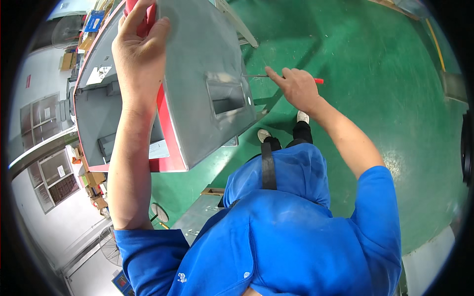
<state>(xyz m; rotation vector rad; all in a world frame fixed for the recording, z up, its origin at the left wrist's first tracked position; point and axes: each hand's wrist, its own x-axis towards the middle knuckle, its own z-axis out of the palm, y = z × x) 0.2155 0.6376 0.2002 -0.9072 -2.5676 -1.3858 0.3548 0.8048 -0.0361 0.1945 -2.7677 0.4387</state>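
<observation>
A large grey metal cabinet (190, 64) with a red-edged front frame (170, 133) stands before me on the left. My left hand (140, 47) is raised over its top, with the fingers curled around a red piece (144, 24). Whether that piece is loose or part of the cabinet I cannot tell. My right hand (298, 89) is closed around a screwdriver (319, 81) with a red handle, its index finger stretched along the thin metal shaft. The shaft points left, its tip at or near the cabinet's side edge. Beside that tip is a rectangular opening (227, 96) in the grey panel.
Green floor (360, 54) spreads on the right. A pale metal leg (237, 22) stands beyond the cabinet. Below it lies a grey metal surface (197, 217), near a round stool (159, 212). Boxes (94, 182) and a fan (109, 245) are on the left.
</observation>
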